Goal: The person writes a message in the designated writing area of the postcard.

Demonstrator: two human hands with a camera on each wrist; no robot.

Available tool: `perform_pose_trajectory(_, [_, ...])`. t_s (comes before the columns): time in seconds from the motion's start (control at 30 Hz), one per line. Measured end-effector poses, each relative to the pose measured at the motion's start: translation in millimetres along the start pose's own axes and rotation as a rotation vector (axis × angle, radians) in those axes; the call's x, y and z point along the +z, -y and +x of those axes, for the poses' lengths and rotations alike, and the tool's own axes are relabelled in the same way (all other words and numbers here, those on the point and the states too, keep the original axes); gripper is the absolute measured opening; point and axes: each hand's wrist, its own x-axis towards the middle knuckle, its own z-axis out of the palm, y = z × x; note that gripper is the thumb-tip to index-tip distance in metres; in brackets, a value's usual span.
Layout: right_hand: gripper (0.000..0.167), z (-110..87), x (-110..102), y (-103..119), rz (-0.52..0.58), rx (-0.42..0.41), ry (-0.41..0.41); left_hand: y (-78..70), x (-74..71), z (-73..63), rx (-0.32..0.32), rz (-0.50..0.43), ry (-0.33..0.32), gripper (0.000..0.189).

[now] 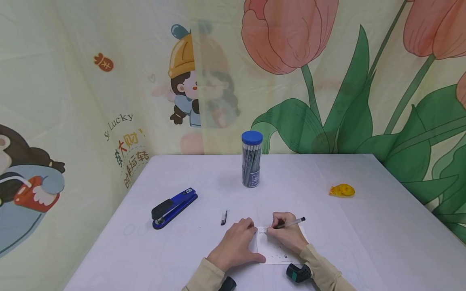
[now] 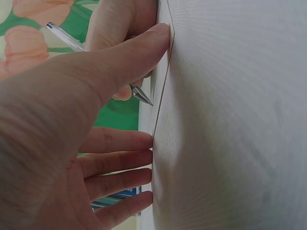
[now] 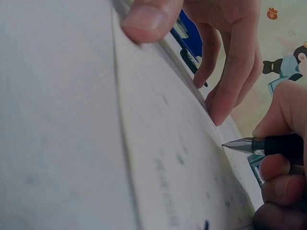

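On the table lies a small white sheet of paper [image 1: 271,252] with small printed marks. My left hand [image 1: 236,247] rests at its left side, thumb on the lower left corner and fingertips along the left edge, fingers nearly straight. My right hand [image 1: 289,234] pinches a clear-barrelled pen [image 1: 299,221] with a dark grip and a black end. In the right wrist view, the pen's metal tip [image 3: 232,144] meets the upper part of the sheet. The left wrist view shows the left thumb [image 2: 144,48] pressing the paper's edge.
A pen cap [image 1: 223,217] lies beyond the left hand. Farther left is a blue and black stapler [image 1: 174,208]. A blue-lidded jar of pens [image 1: 251,161] stands toward the back, and a small yellow object [image 1: 342,190] lies at the right.
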Motion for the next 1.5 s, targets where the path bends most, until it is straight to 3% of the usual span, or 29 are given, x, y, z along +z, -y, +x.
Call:
perform_pose_trajectory(0.1, [0.024,-1.8,0,6,-0.001,-0.001,-0.001,-0.4,0.1,0.2,0.0,0.0,-0.001,0.07])
perform_pose_trajectory(0.27, [0.024,1.6,2,-9,-0.009,0.023,-0.017,-0.1,0.2,0.6,0.003,0.005,-0.003,0.07])
perform_pose_trajectory(0.43, [0.026,1.0,2,-4,0.021,0.047,-0.038,0.2,0.1,0.8,0.013,0.008,-0.011,0.07])
perform_pose_trajectory(0.67, [0.025,3.7,3,-13,-0.001,0.075,-0.011,-0.4,-0.5,0.7,0.007,0.004,-0.002,0.07])
perform_pose_trajectory(1.13, [0.027,4.5,2,-20,0.023,0.05,-0.056,-0.4,-1.2,0.3,-0.003,0.007,0.004,0.07])
perform_pose_trajectory(1.5, [0.026,3.8,0,-18,0.009,0.058,-0.045,-0.2,-0.8,0.0,0.007,0.001,-0.002,0.07])
